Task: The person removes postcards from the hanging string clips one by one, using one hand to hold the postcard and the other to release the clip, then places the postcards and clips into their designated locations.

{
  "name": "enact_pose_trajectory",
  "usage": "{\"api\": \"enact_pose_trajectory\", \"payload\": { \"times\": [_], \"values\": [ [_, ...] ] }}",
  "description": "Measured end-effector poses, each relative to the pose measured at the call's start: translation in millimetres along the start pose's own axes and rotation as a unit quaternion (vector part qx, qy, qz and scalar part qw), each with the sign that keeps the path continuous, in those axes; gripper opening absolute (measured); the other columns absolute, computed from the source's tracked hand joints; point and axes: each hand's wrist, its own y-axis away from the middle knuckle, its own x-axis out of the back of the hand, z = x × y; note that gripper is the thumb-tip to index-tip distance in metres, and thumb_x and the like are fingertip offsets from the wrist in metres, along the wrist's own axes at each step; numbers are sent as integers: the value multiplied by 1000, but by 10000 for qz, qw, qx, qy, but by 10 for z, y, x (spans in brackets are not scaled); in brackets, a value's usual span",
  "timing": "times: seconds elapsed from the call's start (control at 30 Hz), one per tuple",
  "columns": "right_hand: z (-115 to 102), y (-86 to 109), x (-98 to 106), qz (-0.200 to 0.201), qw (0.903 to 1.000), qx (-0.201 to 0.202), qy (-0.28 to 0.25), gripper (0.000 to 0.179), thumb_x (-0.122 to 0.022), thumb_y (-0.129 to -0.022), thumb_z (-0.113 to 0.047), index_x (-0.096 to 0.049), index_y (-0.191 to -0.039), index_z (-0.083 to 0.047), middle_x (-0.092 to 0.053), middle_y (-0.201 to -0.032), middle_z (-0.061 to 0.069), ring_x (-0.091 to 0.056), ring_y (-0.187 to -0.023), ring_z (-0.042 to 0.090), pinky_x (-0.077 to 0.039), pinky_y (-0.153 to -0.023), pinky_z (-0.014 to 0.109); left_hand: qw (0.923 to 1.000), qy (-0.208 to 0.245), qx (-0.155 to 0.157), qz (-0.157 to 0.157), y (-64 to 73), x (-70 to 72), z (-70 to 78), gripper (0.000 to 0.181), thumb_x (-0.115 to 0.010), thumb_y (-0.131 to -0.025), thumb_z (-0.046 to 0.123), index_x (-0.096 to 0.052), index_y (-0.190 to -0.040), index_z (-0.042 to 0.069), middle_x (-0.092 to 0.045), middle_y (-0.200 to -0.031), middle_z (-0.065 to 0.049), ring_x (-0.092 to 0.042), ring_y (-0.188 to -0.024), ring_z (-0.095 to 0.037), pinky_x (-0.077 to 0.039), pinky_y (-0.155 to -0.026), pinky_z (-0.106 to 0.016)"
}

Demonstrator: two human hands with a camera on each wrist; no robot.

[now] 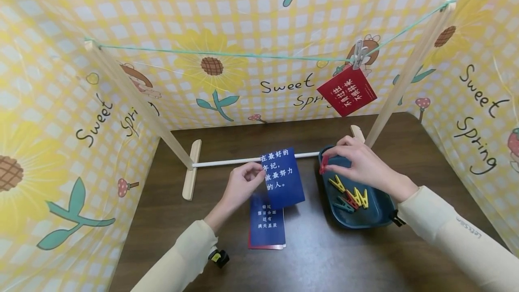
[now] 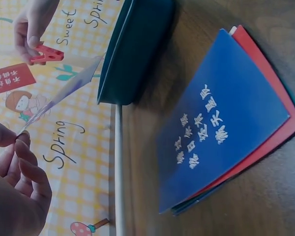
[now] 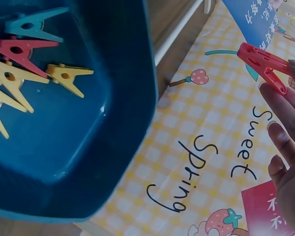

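My left hand [image 1: 246, 180] pinches the edge of a blue card [image 1: 285, 179] with white characters, held up above the table. In the left wrist view this card [image 2: 71, 87] shows nearly edge-on between thumb and fingertips. A red clothespin [image 3: 262, 64] is pinched by its handles in my right hand [image 1: 352, 159], over the rim of a dark blue basin [image 1: 344, 220]. Beneath the held card lies a stack of cards [image 2: 221, 123], a blue one on top and red below. A red card [image 1: 348, 91] hangs from the green string [image 1: 219, 53] by a grey clothespin [image 1: 358, 53].
Several yellow, red and teal clothespins [image 1: 352, 198] lie inside the basin. Wooden posts [image 1: 134, 98] at left and right carry the string, and a white rod [image 1: 227, 162] runs low between them. Checked yellow cloth [image 1: 259, 17] surrounds the brown table [image 1: 227, 256].
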Motion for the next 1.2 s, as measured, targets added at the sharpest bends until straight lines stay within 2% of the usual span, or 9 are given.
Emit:
{"api": "enact_pose_trajectory", "payload": {
  "times": [0.2,0.3,0.53,0.63,0.7,0.83,0.9,1.2],
  "values": [
    [9,51,-62,-37,10000,-56,13,39,-91,-79,-16,-77,-115,-12,-63,-102,4,-54,-95,17,-52,-73,34,9997,26,205,-127,56,29,-60,8,-72,-95,4,-75,-99,-2,-69,-81,-25,-46,-52,-5,-33,-49,-20],
    [18,75,-91,-54,10000,-76,2,38,-91,-79,-16,-77,-114,-12,-63,-102,4,-54,-95,17,-50,-74,35,9991,54,358,-200,84,42,-93,9,-72,-95,4,-75,-100,-3,-70,-81,-23,-48,-52,-5,-34,-49,-20],
    [42,101,-160,-91,9999,-29,-38,37,-91,-80,-18,-77,-114,-12,-65,-102,5,-52,-96,16,-49,-75,34,9967,50,710,-384,119,35,-174,12,-70,-97,1,-72,-104,-8,-65,-73,-1,-50,-52,-6,-35,-50,-19],
    [42,112,-175,-117,9999,-72,-65,37,-91,-80,-18,-77,-114,-13,-65,-102,5,-52,-96,16,-49,-75,34,9952,11,869,-459,125,26,-193,11,-68,-98,-2,-71,-104,-11,-65,-74,-4,-50,-53,-7,-37,-51,-19],
    [42,121,-185,-151,9998,-115,-74,37,-90,-81,-19,-77,-115,-13,-65,-103,5,-53,-96,17,-50,-76,35,9945,-22,934,-466,133,19,-199,11,-67,-97,-2,-71,-103,-11,-66,-75,-10,-51,-53,-8,-38,-51,-19],
    [38,139,-209,-269,9992,-277,-103,36,-89,-83,-20,-77,-116,-13,-65,-105,4,-54,-99,18,-51,-79,38,9943,-146,965,-436,176,14,-230,12,-71,-97,3,-73,-104,-7,-69,-82,-23,-51,-54,-6,-39,-52,-19],
    [40,151,-223,-326,9988,-353,-97,36,-89,-83,-21,-77,-116,-14,-65,-105,4,-54,-99,18,-52,-80,39,9943,-195,953,-446,200,16,-250,14,-72,-96,6,-73,-105,-4,-70,-86,-25,-51,-54,-5,-40,-52,-19],
    [72,222,-287,-513,9972,-532,-107,35,-89,-84,-19,-77,-116,-13,-65,-104,4,-53,-98,17,-51,-79,37,9943,-75,911,-544,273,54,-344,15,-72,-97,9,-73,-103,-5,-71,-83,-18,-54,-54,-10,-44,-52,-22]
  ]
}}
